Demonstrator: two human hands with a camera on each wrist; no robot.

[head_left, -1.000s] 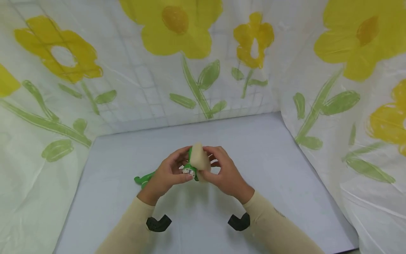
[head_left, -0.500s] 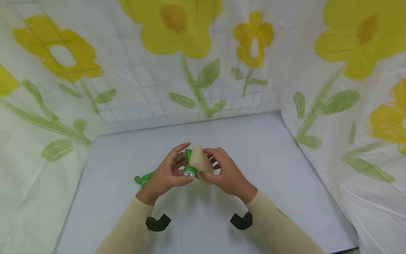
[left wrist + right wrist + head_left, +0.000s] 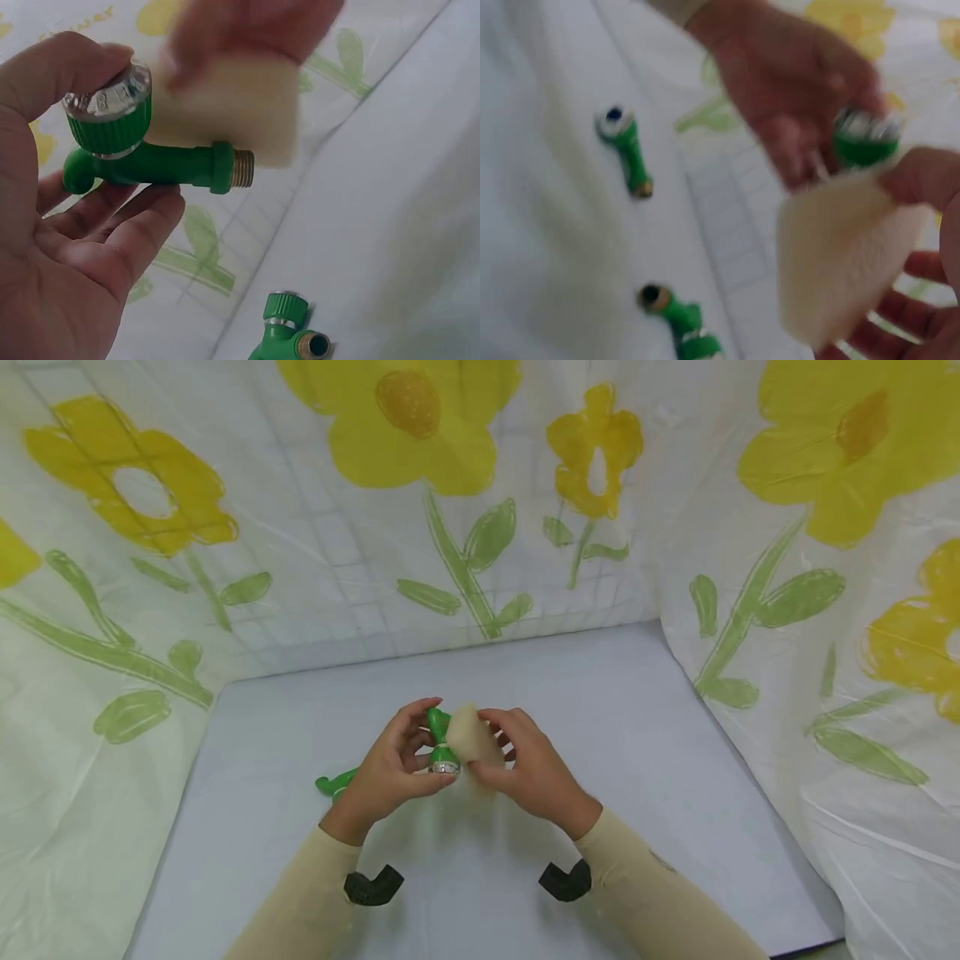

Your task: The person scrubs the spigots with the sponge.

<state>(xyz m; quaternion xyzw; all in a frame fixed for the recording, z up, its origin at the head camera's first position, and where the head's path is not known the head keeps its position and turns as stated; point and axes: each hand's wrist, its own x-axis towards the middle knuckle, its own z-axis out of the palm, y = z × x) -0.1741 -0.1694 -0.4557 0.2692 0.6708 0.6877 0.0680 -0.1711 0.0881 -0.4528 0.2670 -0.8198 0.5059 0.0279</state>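
white curtain: yellow flowers, green leaves | pale tabletop: curtain behind and both sides

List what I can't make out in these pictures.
Right wrist view: most of the held tap, hidden behind the cream block.
Head view: most of the lying green piece, hidden behind the left hand.
Left wrist view: lettering on the silver cap, too small, partly under that hand.
Left wrist view: the knobbed tap's lower part, cut off by the bottom edge.
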